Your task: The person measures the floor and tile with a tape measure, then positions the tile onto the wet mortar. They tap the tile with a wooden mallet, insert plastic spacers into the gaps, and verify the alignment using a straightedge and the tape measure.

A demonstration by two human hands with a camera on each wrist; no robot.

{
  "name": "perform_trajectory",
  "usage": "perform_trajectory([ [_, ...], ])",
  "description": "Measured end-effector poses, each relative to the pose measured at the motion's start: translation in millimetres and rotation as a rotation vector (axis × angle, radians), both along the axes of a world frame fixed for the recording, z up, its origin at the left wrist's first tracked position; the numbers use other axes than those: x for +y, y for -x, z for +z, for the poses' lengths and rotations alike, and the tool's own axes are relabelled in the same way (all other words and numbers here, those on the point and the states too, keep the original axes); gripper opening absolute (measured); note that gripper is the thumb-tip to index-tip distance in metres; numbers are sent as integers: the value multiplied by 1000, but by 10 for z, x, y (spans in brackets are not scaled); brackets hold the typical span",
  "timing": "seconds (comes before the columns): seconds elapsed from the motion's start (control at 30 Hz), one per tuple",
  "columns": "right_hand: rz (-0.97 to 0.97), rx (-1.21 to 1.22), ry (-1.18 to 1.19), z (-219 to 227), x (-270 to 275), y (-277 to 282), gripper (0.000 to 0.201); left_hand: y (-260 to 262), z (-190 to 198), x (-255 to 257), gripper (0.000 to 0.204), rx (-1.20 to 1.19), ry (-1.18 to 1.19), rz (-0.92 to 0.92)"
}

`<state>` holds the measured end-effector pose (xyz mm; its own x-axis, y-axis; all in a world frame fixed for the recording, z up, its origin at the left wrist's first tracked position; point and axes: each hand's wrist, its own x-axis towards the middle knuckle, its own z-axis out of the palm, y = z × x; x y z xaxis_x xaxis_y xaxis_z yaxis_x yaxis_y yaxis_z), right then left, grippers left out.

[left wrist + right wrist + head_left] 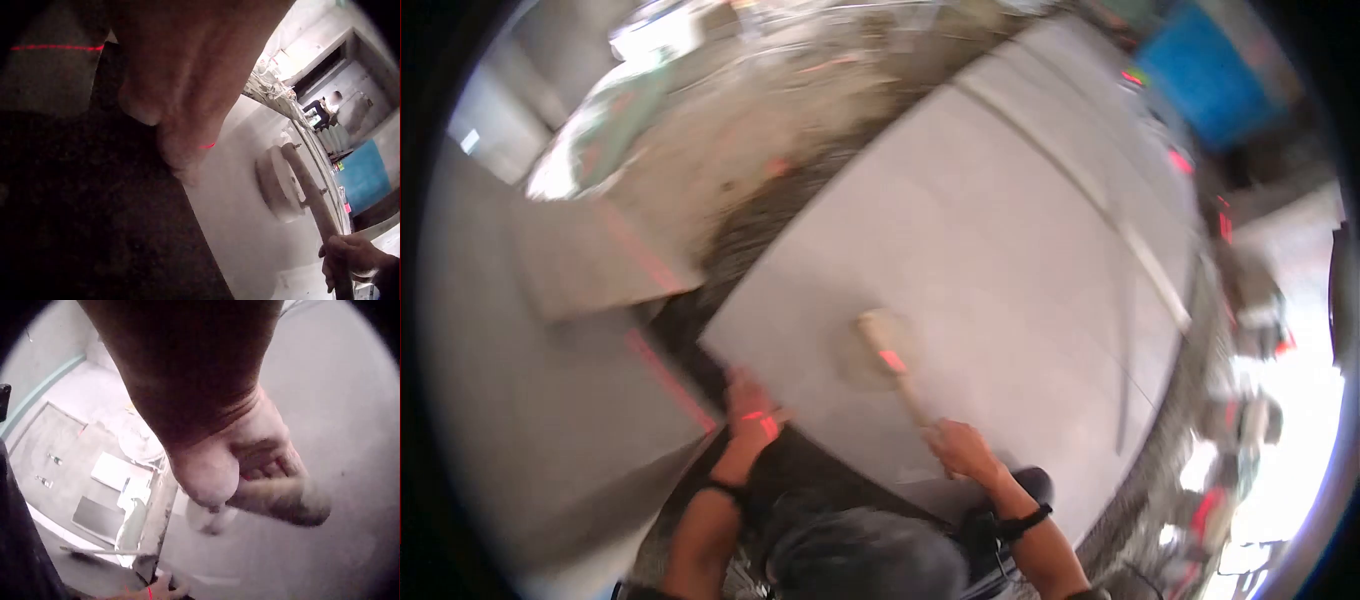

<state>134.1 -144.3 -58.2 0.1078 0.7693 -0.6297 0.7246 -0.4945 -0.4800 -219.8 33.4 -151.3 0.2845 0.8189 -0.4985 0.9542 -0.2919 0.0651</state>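
A large pale slab (960,230) lies at a slant across the head view. My right hand (965,448) grips the wooden handle (915,400) of a tool with a round pale head, which is at the slab's surface; the left wrist view shows its round disc (275,184) and long bar (312,194). In the right wrist view my fingers (269,450) curl round the blurred handle (281,500). My left hand (752,410) is at the slab's near left corner; in the left wrist view its fingertips (187,169) touch the edge.
Another grey slab (570,400) lies at the left, with a dark gap between. Rough sandy ground (740,130) is beyond. A long strip (1090,190) crosses the slab's far part. A blue container (1210,75) stands at the back right. One person (325,109) is in the background.
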Motion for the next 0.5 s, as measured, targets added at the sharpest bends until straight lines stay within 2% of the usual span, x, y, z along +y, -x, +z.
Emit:
perform_trajectory([
  [0.03, -67, -62, -54, 60, -79, -234, 39, 12, -74, -11, 119, -82, -68, 44],
  [0.07, -117, -116, -109, 98, -152, -505, 42, 88, -155, -9, 119, -191, -90, -6],
  [0.13, -387, -346, -221, -10, -389, -1268, 37, 191, -304, -27, 121, -178, -183, -81],
  [0.2, -602, -611, -291, -189, -805, -2043, 27, 155, -183, -25, 123, -168, -85, 5],
  [0.27, -754, -830, -244, -531, -1424, -2824, 25, 73, -69, -30, 123, -137, -69, -19],
  [0.33, -919, -991, -114, -864, -2062, -3375, 30, 65, -95, 25, 122, -82, -61, -22],
  [0.4, -720, -1074, 177, -968, -2559, -3754, 39, 144, -136, 35, 123, -90, -89, -68],
  [0.47, -335, -1386, 149, -1490, -3249, -4172, 35, 257, -192, 71, 122, -99, -85, -101],
  [0.5, -711, -1227, -55, -1677, -3364, -4402, 31, 318, -205, 61, 121, -131, -70, -149],
])
